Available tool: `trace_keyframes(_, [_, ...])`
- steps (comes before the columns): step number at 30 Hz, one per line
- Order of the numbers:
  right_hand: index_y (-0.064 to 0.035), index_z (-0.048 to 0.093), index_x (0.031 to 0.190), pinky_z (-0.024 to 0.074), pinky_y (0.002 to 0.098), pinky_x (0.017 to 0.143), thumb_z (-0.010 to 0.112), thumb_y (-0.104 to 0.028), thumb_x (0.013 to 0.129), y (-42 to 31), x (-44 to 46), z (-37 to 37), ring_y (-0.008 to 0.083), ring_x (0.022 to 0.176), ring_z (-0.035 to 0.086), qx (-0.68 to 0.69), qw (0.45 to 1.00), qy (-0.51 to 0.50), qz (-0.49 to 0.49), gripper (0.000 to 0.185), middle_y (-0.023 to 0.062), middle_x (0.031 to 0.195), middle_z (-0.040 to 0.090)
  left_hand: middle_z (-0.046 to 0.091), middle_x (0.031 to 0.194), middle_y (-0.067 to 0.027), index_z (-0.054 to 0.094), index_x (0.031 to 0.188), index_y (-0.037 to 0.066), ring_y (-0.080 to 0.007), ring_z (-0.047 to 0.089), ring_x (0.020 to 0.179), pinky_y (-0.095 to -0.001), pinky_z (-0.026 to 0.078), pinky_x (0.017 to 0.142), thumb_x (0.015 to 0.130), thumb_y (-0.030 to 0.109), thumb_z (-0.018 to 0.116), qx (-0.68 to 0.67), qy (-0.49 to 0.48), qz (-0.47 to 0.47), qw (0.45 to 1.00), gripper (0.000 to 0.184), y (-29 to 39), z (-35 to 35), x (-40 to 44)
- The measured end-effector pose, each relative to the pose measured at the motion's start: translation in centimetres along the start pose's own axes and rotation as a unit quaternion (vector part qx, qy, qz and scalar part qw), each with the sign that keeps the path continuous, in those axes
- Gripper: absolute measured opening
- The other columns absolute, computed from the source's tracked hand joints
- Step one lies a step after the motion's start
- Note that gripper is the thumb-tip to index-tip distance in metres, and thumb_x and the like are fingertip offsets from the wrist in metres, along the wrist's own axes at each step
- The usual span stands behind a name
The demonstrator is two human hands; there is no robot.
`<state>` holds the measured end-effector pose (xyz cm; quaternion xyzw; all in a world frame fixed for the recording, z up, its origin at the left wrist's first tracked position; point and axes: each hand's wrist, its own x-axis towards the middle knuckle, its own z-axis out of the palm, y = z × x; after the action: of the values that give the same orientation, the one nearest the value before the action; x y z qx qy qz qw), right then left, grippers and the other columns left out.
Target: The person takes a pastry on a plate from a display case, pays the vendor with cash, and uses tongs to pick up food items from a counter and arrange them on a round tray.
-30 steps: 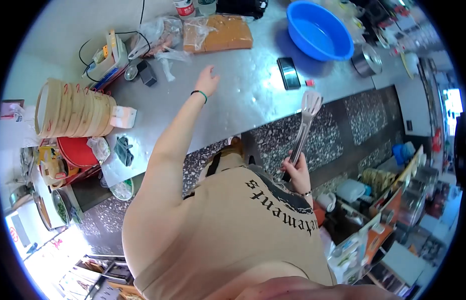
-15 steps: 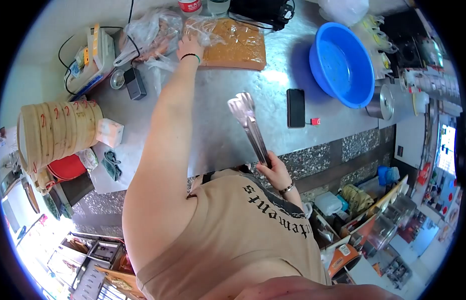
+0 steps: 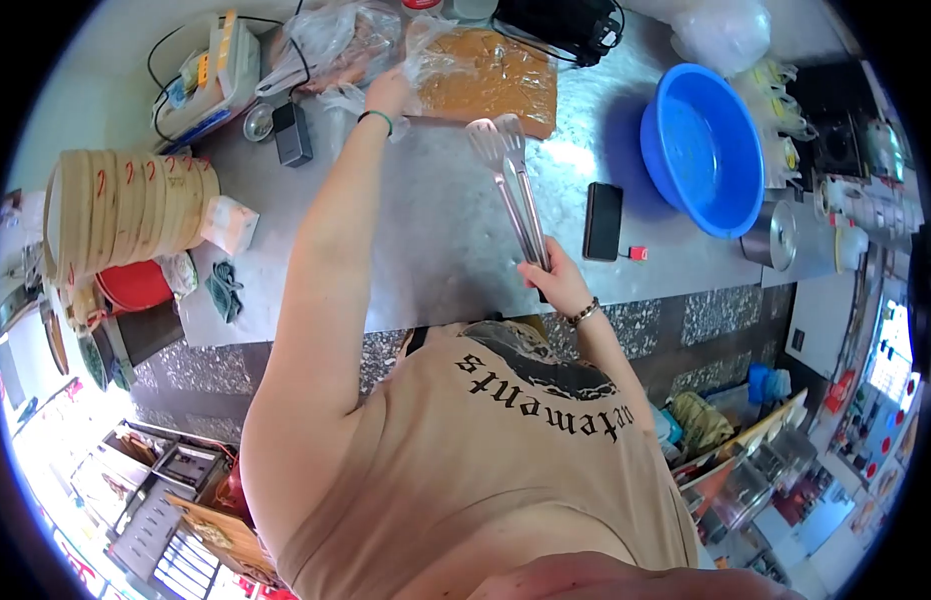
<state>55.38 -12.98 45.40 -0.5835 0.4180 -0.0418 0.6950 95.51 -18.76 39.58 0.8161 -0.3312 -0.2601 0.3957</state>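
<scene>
Nearest, the right hand (image 3: 557,283) grips the handles of the metal tongs (image 3: 534,232), their ends spread over the desk (image 3: 435,220); a loose swing could knock the black phone (image 3: 602,222) nearby. Farther off, the left hand (image 3: 388,92) is at the left end of the brown slab (image 3: 500,80), among loose plastic; I cannot tell whether its grip holds anything. Catching that plastic could drag the slab or the bag (image 3: 350,35) beside it.

Left hand (image 3: 387,93) ends indistinctly against clear plastic (image 3: 426,55); bottle (image 3: 422,4) cropped at top; right hand (image 3: 563,285) masks part of tongs (image 3: 527,192).
</scene>
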Motion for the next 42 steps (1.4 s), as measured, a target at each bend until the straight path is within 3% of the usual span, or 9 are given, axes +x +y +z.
trace_keyframes(11, [-0.0017, 0.047, 0.115, 0.0443, 0.0231, 0.05, 0.064, -0.023, 0.085, -0.5, 0.3, -7.2, 0.0075, 0.055, 0.051, -0.08, 0.994, -0.06, -0.031, 0.041, 0.0015, 0.074, 0.055, 0.058, 0.103, -0.0086, 0.053, 0.108, 0.003, -0.0198, 0.055, 0.095, -0.0344, 0.046, 0.082, 0.091, 0.011, 0.042, -0.736, -0.189, -0.078, 0.645, 0.022, -9.2, 3.8, -21.3])
trace_keyframes(13, [-0.0017, 0.048, 0.114, 0.0444, 0.0231, 0.049, 0.064, -0.023, 0.085, 0.4, 0.4, -8.7, 0.0073, 0.054, 0.051, -0.065, 0.994, -0.083, -0.018, 0.04, 0.002, 0.074, 0.056, 0.06, 0.094, -0.0086, 0.056, 0.093, 0.004, -0.0176, 0.056, 0.085, -0.0336, 0.046, 0.072, 0.089, 0.013, 0.044, -0.551, 0.033, -0.252, 0.795, 0.016, -9.7, 7.0, -28.7])
trace_keyframes(16, [-0.0014, 0.048, 0.114, 0.0447, 0.023, 0.049, 0.063, -0.023, 0.086, 1.1, 0.2, -10.4, 0.007, 0.054, 0.051, -0.053, 0.992, -0.117, 0.007, 0.038, 0.0035, 0.076, 0.058, 0.062, 0.085, -0.0104, 0.059, 0.083, 0.006, -0.0179, 0.057, 0.079, -0.034, 0.047, 0.067, 0.084, 0.012, 0.047, -0.548, -0.029, -0.365, 0.752, 0.013, -15.3, 9.1, -35.4])
trace_keyframes(19, [-0.001, 0.043, 0.124, 0.0434, 0.022, 0.049, 0.06, -0.019, 0.088, 1.6, 0.5, -11.3, 0.0059, 0.056, 0.049, -0.112, 0.983, -0.14, 0.039, 0.044, 0.0037, 0.079, 0.059, 0.062, 0.079, -0.0123, 0.063, 0.084, 0.006, -0.0207, 0.059, 0.076, -0.0351, 0.048, 0.068, 0.079, 0.01, 0.049, 0.076, -0.134, -0.393, 0.906, 0.016, -12.7, 9.6, -36.4])
trace_keyframes(21, [-0.0016, 0.044, 0.123, 0.0436, 0.0223, 0.048, 0.062, -0.022, 0.086, 1.5, 0.8, -11.1, 0.0063, 0.055, 0.05, -0.153, 0.976, -0.154, 0.021, 0.046, 0.0038, 0.079, 0.06, 0.065, 0.091, -0.0151, 0.064, 0.088, 0.005, -0.0308, 0.062, 0.088, -0.0373, 0.048, 0.076, 0.079, 0.012, 0.051, -0.074, 0.248, -0.285, 0.923, 0.017, -10.7, 11.1, -35.5])
trace_keyframes(27, [-0.0033, 0.039, 0.13, 0.0499, 0.0353, 0.063, 0.064, -0.031, 0.082, 1.3, 2.0, -7.8, 0.0265, 0.071, 0.063, -0.392, 0.897, -0.155, -0.134, 0.061, 0.0137, 0.085, 0.064, 0.037, 0.14, -0.014, 0.046, 0.127, 0.007, -0.0334, 0.04, 0.124, -0.0463, 0.035, 0.101, 0.083, 0.017, 0.051, 0.431, 0.048, -0.002, 0.901, 0.046, -11.1, 10.3, -33.4])
trace_keyframes(31, [-0.0064, 0.041, 0.127, 0.0492, 0.0425, 0.073, 0.063, -0.026, 0.079, 1.7, 1.1, -7.7, 0.0353, 0.082, 0.062, -0.617, 0.746, -0.23, -0.097, 0.056, 0.0179, 0.09, 0.064, 0.039, 0.136, -0.0169, 0.047, 0.126, 0.005, -0.0334, 0.038, 0.125, -0.0463, 0.034, 0.102, 0.083, 0.018, 0.051, 0.353, 0.036, -0.261, 0.898, 0.045, -12.2, 3.0, -30.7])
trace_keyframes(38, [-0.0053, 0.044, 0.123, 0.0492, 0.0378, 0.066, 0.065, -0.025, 0.077, 1.0, -2.4, -11.0, 0.0292, 0.072, 0.062, -0.461, 0.871, -0.147, -0.077, 0.054, 0.0131, 0.081, 0.063, 0.053, 0.108, -0.0197, 0.052, 0.114, 0.003, -0.038, 0.049, 0.107, -0.0429, 0.043, 0.091, 0.077, 0.016, 0.06, 0.192, 0.151, 0.138, 0.96, 0.04, -6.1, 5.2, -26.5])
trace_keyframes(42, [-0.0032, 0.047, 0.116, 0.0471, 0.0336, 0.063, 0.065, -0.025, 0.077, 0.6, -2.0, -10.2, 0.0218, 0.065, 0.058, -0.392, 0.917, -0.027, -0.072, 0.048, 0.0094, 0.073, 0.057, 0.057, 0.109, -0.0217, 0.056, 0.111, 0.003, -0.0388, 0.053, 0.104, -0.0431, 0.044, 0.089, 0.081, 0.026, 0.061, 0.107, 0.099, -0.07, 0.987, 0.038, -5.8, 9.6, -24.2])
